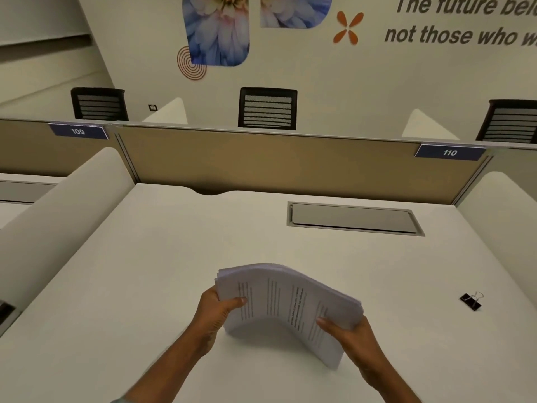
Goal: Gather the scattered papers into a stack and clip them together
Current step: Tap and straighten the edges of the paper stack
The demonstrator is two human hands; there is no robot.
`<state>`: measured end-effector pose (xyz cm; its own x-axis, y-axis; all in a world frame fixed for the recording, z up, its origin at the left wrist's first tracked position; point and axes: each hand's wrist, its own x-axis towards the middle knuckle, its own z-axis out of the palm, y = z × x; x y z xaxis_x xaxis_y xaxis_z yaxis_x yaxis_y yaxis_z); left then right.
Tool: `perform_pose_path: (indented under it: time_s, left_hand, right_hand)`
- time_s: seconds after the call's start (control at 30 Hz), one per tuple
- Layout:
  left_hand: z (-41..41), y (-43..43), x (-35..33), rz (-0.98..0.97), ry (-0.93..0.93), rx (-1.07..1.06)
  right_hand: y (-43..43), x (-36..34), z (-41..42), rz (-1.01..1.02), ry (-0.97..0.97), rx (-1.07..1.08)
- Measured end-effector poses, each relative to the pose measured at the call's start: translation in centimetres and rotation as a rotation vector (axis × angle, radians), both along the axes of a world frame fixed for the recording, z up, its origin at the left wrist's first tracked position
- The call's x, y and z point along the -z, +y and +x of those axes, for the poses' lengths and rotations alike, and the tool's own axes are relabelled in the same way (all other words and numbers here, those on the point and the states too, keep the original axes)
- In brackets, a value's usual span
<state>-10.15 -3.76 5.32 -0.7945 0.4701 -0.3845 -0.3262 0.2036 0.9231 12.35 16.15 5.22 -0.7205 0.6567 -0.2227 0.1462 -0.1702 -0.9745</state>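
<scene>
Paper stack (pixel 287 303) held in both hands over the near middle of the table (pixel 145 271).
Stack bows upward in an arch, printed side up (lines too blurred to read). Left hand (pixel 216 309) grips its left edge, thumb on the top sheet, fingers underneath; right hand (pixel 345 333) grips the right edge likewise. Black binder clip (pixel 471 301) lies on the table, well apart to the right, untouched. Farther back: grey cable hatch (pixel 353 218) set in the table, then a tan partition (pixel 276 164).

White desk (pixel 162 257), tan partition (pixel 290 167), black chairs (pixel 267 109), floral wall mural (pixel 218 33)
</scene>
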Motion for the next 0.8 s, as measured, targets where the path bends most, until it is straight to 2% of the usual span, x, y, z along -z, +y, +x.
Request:
perform_pose_path:
  time_s: [0.3, 0.43, 0.63, 0.8]
  left_hand:
    - [-0.1, -0.2, -1.2, 0.031, 0.058, -0.003]
    - [-0.1, -0.3, -1.3, 0.033, 0.08, 0.022]
    - [0.4, 0.6, -0.8, 0.01, 0.016, -0.039]
    - [0.5, 1.0, -1.1, 0.004, 0.045, -0.039]
  right_hand:
    - [0.7, 0.3, 0.1, 0.033, 0.042, 0.148]
    - [0.2, 0.0, -0.2, 0.034, 0.059, 0.16]
    - [-0.2, 0.6, -0.3, -0.035, 0.008, 0.124]
    - [0.1, 0.6, -0.9, -0.011, 0.028, 0.198]
